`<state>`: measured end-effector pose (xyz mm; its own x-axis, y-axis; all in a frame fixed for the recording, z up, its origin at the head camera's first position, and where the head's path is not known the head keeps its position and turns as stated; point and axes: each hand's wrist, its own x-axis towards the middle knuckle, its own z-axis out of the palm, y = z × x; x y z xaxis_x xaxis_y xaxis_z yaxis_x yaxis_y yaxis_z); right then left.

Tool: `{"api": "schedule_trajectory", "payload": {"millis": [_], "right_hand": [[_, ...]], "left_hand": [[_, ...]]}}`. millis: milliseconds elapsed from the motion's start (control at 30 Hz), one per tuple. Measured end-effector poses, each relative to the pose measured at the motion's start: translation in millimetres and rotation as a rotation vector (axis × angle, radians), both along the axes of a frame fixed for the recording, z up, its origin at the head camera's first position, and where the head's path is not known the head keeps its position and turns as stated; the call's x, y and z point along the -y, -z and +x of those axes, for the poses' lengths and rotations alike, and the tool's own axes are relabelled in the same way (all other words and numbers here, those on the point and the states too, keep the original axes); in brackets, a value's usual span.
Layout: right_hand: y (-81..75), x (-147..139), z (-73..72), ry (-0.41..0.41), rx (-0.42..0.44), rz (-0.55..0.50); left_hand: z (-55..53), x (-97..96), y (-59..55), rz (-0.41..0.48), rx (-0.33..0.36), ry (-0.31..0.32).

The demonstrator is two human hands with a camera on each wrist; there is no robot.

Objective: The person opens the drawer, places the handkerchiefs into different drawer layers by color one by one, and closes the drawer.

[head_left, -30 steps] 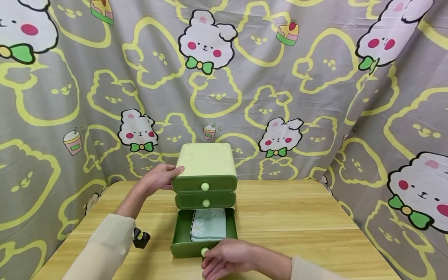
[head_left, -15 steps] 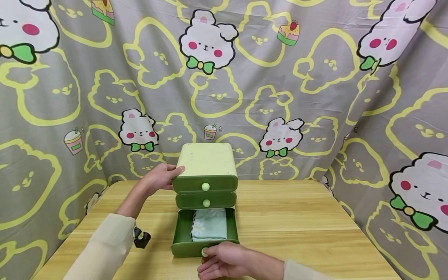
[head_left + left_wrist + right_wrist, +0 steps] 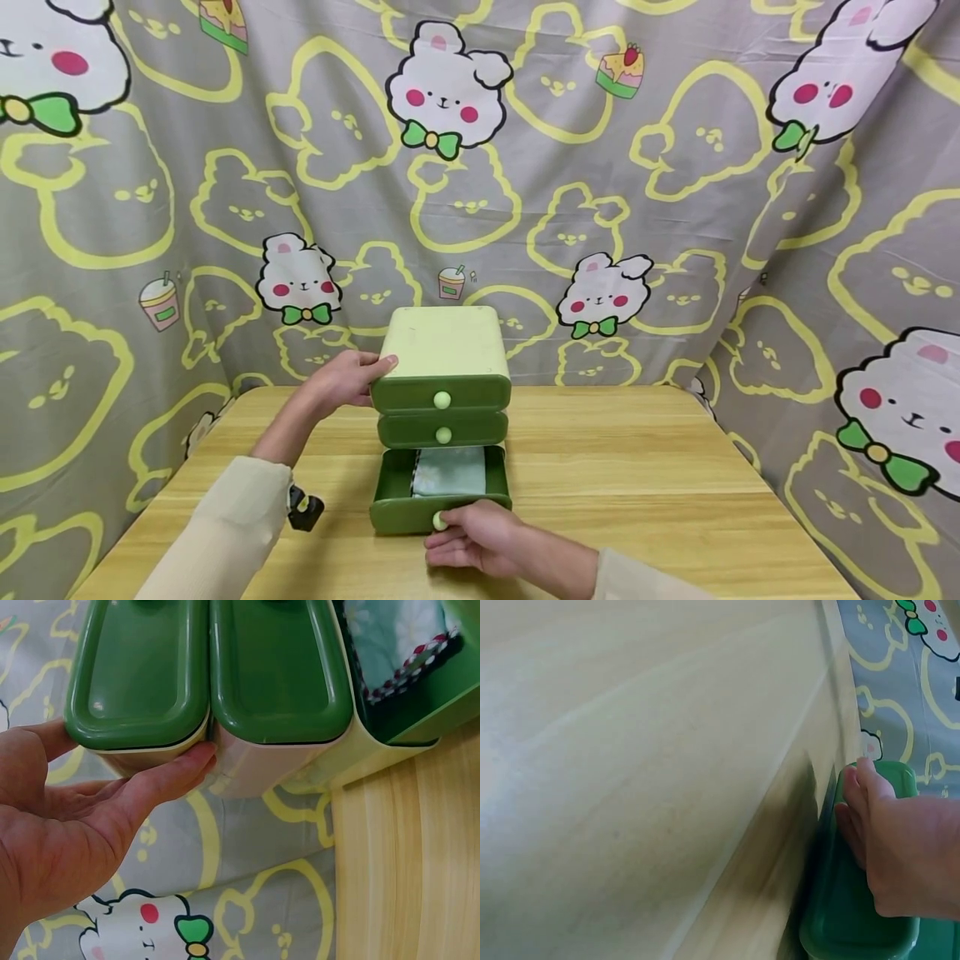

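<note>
A small cabinet [image 3: 446, 337] with a pale yellow top and three green drawers stands on the table. Its bottom drawer [image 3: 403, 515] is pulled partway out, and a folded light-blue cloth [image 3: 453, 473] with a daisy print and checkered edging lies in it. At the upper left corner, my left hand [image 3: 341, 385] rests on the cabinet, one digit over the top; the left wrist view shows extended fingers [image 3: 169, 771] along its side. My right hand [image 3: 483, 537] pinches the round pale knob [image 3: 439, 520] of the bottom drawer. In the right wrist view, that hand hides the knob.
The upper drawer [image 3: 405, 393] and middle drawer [image 3: 408, 429] are closed. Under the cabinet is a light wooden table [image 3: 637, 467]. A grey curtain [image 3: 517, 200] with a rabbit print hangs behind it and along both sides. A black device [image 3: 305, 510] shows beside my left sleeve.
The bottom drawer has slid partway into the cabinet, with my right hand moving along at its knob. Less of the cloth shows. My left hand has stayed at the cabinet's corner.
</note>
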<state>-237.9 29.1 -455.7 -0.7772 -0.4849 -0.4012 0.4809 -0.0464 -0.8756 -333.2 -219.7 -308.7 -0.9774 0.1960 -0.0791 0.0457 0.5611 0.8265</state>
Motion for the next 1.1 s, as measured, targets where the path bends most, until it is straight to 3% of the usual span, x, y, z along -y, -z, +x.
{"api": "schedule_trajectory", "payload": {"millis": [200,433,667,1100], "right_hand": [[1.4,5.3,-13.9,0.103,-0.018,-0.012],[4.8,6.7,-36.5,0.15,-0.022,-0.043],[8.5,7.0,-53.7,0.166,-0.024,-0.064],[11.4,12.1,-67.2,0.183,-0.021,-0.1]], "left_hand": [[-0.8,-1.1,-0.5,0.007,0.015,0.004],[-3.4,-1.3,-0.7,0.006,0.017,0.007],[-3.8,-3.0,-0.3,0.002,0.011,0.015],[-1.3,-3.3,-3.5,-0.006,0.028,-0.015]]}}
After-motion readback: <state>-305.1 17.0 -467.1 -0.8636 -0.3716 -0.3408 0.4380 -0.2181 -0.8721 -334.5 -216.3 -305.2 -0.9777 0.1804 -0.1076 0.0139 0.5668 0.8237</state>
